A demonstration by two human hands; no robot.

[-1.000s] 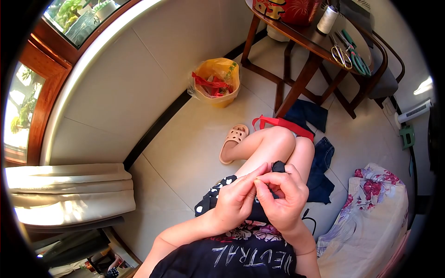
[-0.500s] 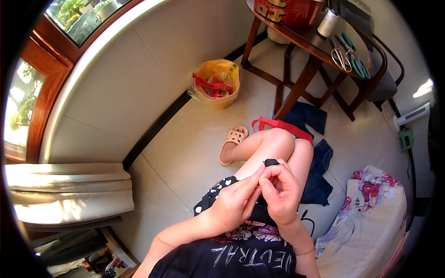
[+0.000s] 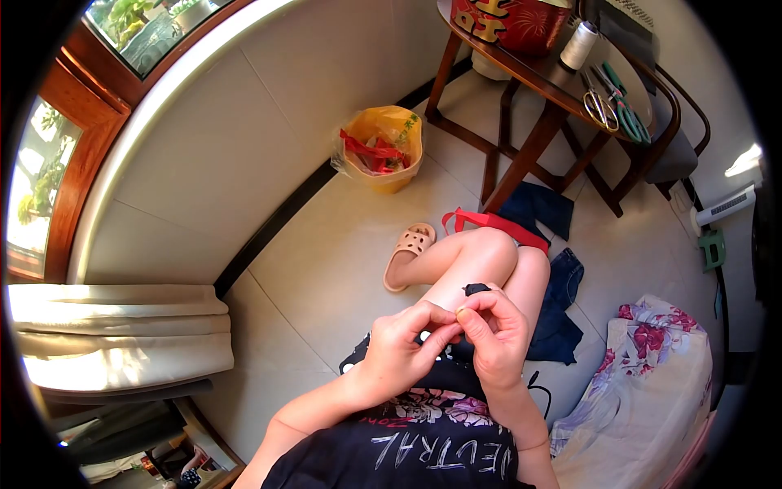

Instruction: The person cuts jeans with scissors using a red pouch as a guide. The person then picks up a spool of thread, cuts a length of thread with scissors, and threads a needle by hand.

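Note:
My left hand (image 3: 410,346) is closed in a pinch above my lap, thumb against forefinger. Its fingertips meet those of my right hand (image 3: 495,338), and whatever lies between them is too small to make out. A bit of black cloth (image 3: 477,288) sticks out above the curled fingers of my right hand, which grips it. Beneath my hands, black fabric with white dots (image 3: 355,356) covers part of my thighs.
On the wooden table (image 3: 529,77) lie gold-handled scissors (image 3: 600,110), green-handled shears (image 3: 631,122) and a white thread spool (image 3: 579,46). A yellow bin (image 3: 391,181), dark jeans (image 3: 559,314) and a red strap (image 3: 489,218) are on the floor. Floral cloth (image 3: 643,375) lies at right.
My left fingers have drawn down and back from the black cloth, curling into a tighter pinch. My right hand stays nearly in place, still holding the cloth.

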